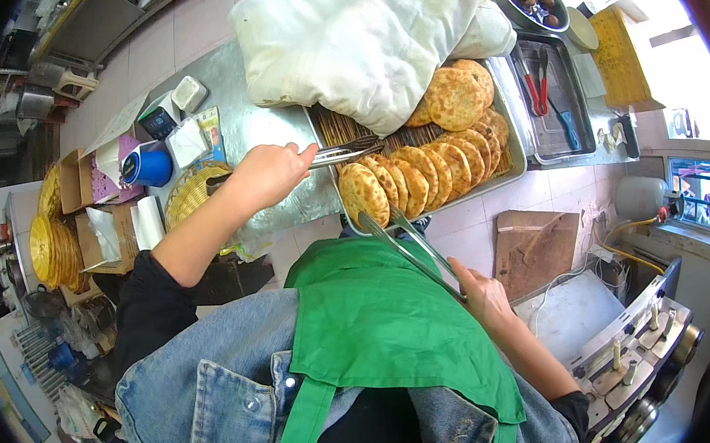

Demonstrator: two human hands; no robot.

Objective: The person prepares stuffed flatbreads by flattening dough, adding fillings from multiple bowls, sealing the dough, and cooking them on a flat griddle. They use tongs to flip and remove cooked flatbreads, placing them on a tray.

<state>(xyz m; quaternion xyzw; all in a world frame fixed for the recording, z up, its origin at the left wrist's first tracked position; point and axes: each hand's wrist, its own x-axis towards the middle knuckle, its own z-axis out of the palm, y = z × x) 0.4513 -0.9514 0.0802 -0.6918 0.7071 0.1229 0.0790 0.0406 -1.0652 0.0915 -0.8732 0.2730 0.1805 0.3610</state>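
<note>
My left hand (270,172) grips a pair of metal tongs (339,154), whose tips reach over the slatted mat (332,126) in a metal tray (515,168). A row of round browned flatbreads (423,175) leans on edge along the tray's near side, with more stacked at its far right. My right hand (483,298) holds a second pair of metal tongs (422,260). Its two arms are apart, their tips at the lower edge of the nearest flatbread (363,191); whether they pinch it, I cannot tell. A bulky white cloth (353,42) covers the tray's far part.
Right of the flatbreads, another metal tray (558,145) holds red-handled tongs (537,92) and a blue-handled tool (569,130). A blue tub (152,168) and a woven basket (187,196) stand left. A wooden board (531,251) and a burner unit (626,369) are at right.
</note>
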